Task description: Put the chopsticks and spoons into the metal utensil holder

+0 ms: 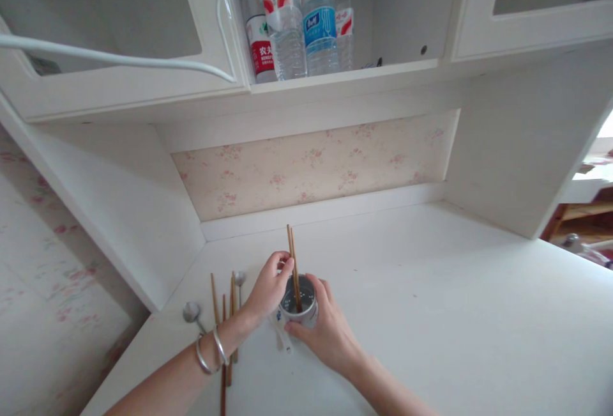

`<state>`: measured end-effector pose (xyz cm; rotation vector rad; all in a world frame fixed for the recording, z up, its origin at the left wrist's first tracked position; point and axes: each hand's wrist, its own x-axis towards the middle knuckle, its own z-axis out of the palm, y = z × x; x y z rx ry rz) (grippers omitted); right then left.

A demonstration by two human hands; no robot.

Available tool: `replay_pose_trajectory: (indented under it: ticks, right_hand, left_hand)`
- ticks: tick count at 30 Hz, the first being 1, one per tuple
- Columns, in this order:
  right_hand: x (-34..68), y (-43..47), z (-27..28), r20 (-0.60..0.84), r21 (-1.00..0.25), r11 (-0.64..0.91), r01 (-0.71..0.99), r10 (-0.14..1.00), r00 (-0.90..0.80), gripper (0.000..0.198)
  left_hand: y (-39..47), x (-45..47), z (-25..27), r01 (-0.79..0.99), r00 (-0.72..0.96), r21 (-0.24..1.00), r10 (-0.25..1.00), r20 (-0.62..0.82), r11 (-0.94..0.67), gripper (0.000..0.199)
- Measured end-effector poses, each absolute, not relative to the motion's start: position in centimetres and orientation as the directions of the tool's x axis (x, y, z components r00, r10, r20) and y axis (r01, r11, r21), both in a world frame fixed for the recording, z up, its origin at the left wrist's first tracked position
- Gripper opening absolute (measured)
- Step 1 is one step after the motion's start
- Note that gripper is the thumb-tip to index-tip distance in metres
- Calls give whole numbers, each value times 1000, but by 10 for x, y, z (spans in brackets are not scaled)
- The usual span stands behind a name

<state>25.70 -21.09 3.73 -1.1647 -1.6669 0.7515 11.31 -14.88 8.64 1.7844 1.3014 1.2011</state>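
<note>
A pair of wooden chopsticks (295, 262) stands nearly upright, lower ends inside a small round holder (310, 321) with a dark interior and pale outside. My left hand (272, 283) pinches the chopsticks at about mid-length. Around the right side of the holder, my right hand (330, 326) is wrapped with thumb in front and fingers behind. Partly under the left wrist lie several loose chopsticks (214, 294) and a metal spoon (191, 312). Another metal spoon (240, 278) rests just behind the left wrist. Beside the holder's base is a white spoon (283, 338), partly hidden.
The white desk (431, 314) is bounded by a low back ledge and side panels. Overhead, a cabinet shelf (354, 77) holds several plastic bottles (287, 26). A white cable (143, 61) hangs across the left cabinet door (115, 93).
</note>
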Motion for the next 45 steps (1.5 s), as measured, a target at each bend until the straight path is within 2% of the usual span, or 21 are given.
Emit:
replay_pose_trajectory:
  ticks: [15,21,23,26,30,35,39,42,45]
  right_hand:
    - [259,-211,36,356,-853,375,364,927,-120,80]
    - [258,-211,36,355,-857,372,357,928,-116,80]
    - [257,-211,36,352,-857,368,362,929,-112,80]
    - [257,-210,35,352,-857,363,366,931,-100,80]
    - [257,-211,34,353,-858,368,359,929,-109,80]
    - [258,-212,36,352,-859,365,359,930,-104,80]
    - [258,-212,38,345,-859,361,364,932,-112,79]
    - [258,-211,39,336,-857,352,377,936,-109,78]
    - [258,-211,38,345,-855,361,373,932,-111,79]
  left_hand:
    - [-149,110,85,393,131,859,945,301,-328,31]
    - [-154,104,109,404,28,848,931,365,-344,32]
    - [-158,101,126,349,-47,869,919,391,-352,33]
    - [-165,96,153,154,-98,902,902,420,-403,31]
    - [-176,90,181,-131,-83,873,883,462,-469,24]
    - [-184,84,180,-304,9,879,922,387,-366,29]
    - [-180,81,163,-352,24,889,947,321,-292,30]
    - [-176,83,151,-271,-69,919,958,278,-286,25]
    - [-175,87,144,-198,-62,937,958,281,-287,26]
